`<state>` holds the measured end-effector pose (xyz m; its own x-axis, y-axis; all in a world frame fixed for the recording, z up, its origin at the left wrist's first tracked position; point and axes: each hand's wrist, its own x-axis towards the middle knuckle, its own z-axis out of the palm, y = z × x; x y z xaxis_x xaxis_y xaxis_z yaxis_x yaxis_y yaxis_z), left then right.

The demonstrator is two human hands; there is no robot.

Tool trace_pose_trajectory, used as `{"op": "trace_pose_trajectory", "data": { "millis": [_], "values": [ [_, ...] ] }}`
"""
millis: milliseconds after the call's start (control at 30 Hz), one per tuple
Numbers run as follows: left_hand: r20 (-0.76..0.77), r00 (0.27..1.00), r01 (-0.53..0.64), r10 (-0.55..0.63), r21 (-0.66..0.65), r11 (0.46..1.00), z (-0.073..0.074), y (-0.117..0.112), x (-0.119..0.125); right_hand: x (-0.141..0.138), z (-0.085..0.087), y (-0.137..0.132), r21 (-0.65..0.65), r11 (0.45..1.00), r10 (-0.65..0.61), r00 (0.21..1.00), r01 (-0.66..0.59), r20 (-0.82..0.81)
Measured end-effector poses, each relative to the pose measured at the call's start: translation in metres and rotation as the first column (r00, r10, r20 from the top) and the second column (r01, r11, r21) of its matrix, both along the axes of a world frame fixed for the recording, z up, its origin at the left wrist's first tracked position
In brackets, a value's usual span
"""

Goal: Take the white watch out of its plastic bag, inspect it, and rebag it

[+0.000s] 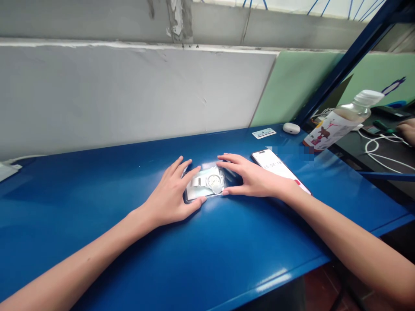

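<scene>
Where wall ends, blue tabletop gleams.

On the tabletop, a packet with a watch in it lies between the two hands, the left hand at its left side and the right hand at its right. A phone lies behind and to the right of the right hand, with a card behind it, a small case right of the card and a bottle farther right. A wall stands behind the tabletop, and a cable lies right of the bottle.
</scene>
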<state>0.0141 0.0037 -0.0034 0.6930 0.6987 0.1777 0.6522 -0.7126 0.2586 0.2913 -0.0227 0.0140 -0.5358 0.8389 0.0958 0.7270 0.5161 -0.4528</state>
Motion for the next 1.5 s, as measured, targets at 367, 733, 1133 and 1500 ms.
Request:
{"op": "trace_pose_trajectory", "data": {
  "millis": [367, 733, 1133, 1500],
  "values": [
    [-0.033, 0.999, -0.004, 0.004, 0.012, 1.0, 0.0, -0.0002, -0.0014, -0.0028, 0.0008, 0.0001, -0.029, 0.999, -0.015, 1.0, 0.014, -0.022],
    [-0.008, 1.0, -0.007, 0.007, -0.013, 1.0, -0.0012, -0.0001, -0.0007, -0.0026, 0.0033, -0.0012, -0.004, 1.0, -0.004, 1.0, 0.005, 0.03],
    [0.034, 0.999, -0.016, 0.014, 0.041, 0.999, -0.0028, 0.0005, 0.0007, -0.0005, 0.0035, -0.0002, -0.002, 1.0, -0.008, 0.998, 0.008, 0.062],
    [0.055, 0.998, -0.031, 0.028, 0.049, 0.998, -0.0046, 0.0013, 0.0005, 0.0037, 0.0019, 0.0, 0.019, 1.0, -0.005, 0.993, 0.003, 0.12]
  ]
}}
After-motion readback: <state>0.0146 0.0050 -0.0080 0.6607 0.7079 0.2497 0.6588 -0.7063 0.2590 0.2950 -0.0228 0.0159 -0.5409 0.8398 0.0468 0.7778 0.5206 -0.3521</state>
